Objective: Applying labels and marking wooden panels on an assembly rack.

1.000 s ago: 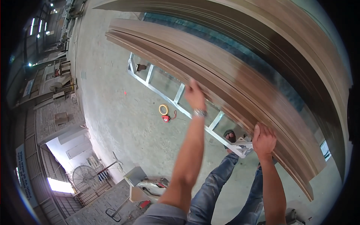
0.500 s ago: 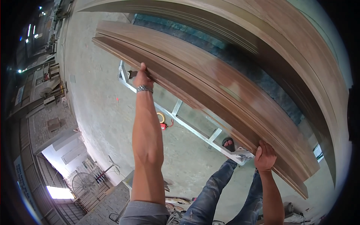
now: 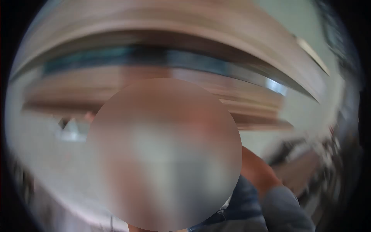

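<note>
Seeing long brown wood-grained boards now running nearly level across mid-view instead of slanting, smearing with the view's swing. Catching only a likely sliver of left hand near their lower edge; losing right hand in central blur, with bare right forearm now angling in from lower right. Not telling whether either is gripping or spreading, so leaving contact unconfirmed. Showing silver metal frame below, broad brown wooden panel beyond.

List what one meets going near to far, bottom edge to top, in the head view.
Grey cloth sleeve → bare right arm → long brown wooden board → blurred blue-green strip → larger curved-looking brown wooden panel.
</note>
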Available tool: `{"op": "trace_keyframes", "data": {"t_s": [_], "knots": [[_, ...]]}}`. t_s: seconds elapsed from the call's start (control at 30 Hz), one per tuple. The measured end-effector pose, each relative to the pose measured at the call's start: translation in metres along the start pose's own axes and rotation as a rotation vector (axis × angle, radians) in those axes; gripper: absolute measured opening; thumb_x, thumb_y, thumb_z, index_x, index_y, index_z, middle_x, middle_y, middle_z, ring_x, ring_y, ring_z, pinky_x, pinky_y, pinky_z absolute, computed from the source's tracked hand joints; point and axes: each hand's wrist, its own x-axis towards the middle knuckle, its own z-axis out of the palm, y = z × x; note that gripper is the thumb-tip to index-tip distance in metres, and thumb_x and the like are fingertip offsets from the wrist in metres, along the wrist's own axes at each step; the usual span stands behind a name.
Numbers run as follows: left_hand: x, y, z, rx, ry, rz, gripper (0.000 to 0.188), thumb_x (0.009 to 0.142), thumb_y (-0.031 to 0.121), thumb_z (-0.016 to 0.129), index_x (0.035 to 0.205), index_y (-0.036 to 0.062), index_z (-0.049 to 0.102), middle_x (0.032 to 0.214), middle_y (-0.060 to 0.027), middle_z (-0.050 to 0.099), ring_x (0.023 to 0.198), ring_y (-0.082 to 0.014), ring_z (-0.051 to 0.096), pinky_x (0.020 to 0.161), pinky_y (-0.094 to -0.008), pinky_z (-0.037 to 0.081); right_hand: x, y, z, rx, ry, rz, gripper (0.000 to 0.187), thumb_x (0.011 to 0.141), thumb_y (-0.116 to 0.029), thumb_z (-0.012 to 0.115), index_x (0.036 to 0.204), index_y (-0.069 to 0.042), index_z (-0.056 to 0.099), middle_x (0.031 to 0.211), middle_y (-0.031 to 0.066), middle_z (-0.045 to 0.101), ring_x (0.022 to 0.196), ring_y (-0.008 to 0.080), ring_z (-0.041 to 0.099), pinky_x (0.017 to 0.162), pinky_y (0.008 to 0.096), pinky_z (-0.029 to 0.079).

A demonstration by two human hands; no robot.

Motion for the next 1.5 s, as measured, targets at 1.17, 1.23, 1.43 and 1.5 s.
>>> {"op": "trace_keyframes", "data": {"t_s": [1.17, 1.23, 1.43, 1.5], "knots": [[-0.312, 0.157, 0.065, -0.375, -0.707, -0.76, 0.032, 0.084, 0.04, 0.07, 0.093, 0.0103, 0.062, 0.085, -0.0066, 0.064, 0.066, -0.0219, 0.06, 0.064, -0.04, 0.056, -0.246, 0.221, -0.138, 1.504, 0.339, 0.6, 0.052, 0.091, -0.047, 0.07, 0.12, -0.004, 0.07, 0.111, 0.0116, 0.072, 0.108, 0.0245, 0.066, 0.094, 0.0394, 0.049], [-0.429, 0.182, 0.099, -0.441, -0.732, -0.85, 0.036, 0.086, 0.041, 0.068, 0.101, 0.0082, 0.064, 0.093, -0.01, 0.067, 0.075, -0.0256, 0.064, 0.07, -0.0445, 0.059, -0.213, 0.191, -0.147, 1.818, 0.493, 0.74, 0.085, 0.082, -0.051, 0.078, 0.144, -0.003, 0.045, 0.125, 0.0118, 0.066, 0.116, 0.0186, 0.06, 0.093, 0.034, 0.05], [-0.544, 0.255, 0.095, -0.336, -1.185, -1.016, 0.063, 0.087, 0.056, 0.066, 0.117, -0.0002, 0.059, 0.104, -0.0165, 0.069, 0.089, -0.0313, 0.068, 0.079, -0.0481, 0.059, -0.14, 0.198, -0.167, 1.452, 0.928, 1.388, 0.071, 0.072, -0.039, 0.084, 0.122, 0.005, 0.06, 0.113, 0.0246, 0.069, 0.107, 0.0345, 0.068, 0.092, 0.0409, 0.051], [-0.558, 0.275, 0.066, 0.063, -1.256, -0.841, 0.073, 0.086, 0.061, 0.066, 0.121, -0.0028, 0.058, 0.099, -0.0182, 0.071, 0.076, -0.0293, 0.07, 0.07, -0.0419, 0.06, -0.146, 0.233, -0.16, 1.428, 0.803, 1.517, 0.06, 0.071, -0.036, 0.084, 0.112, 0.005, 0.067, 0.107, 0.026, 0.071, 0.105, 0.0375, 0.069, 0.089, 0.044, 0.052]]}}
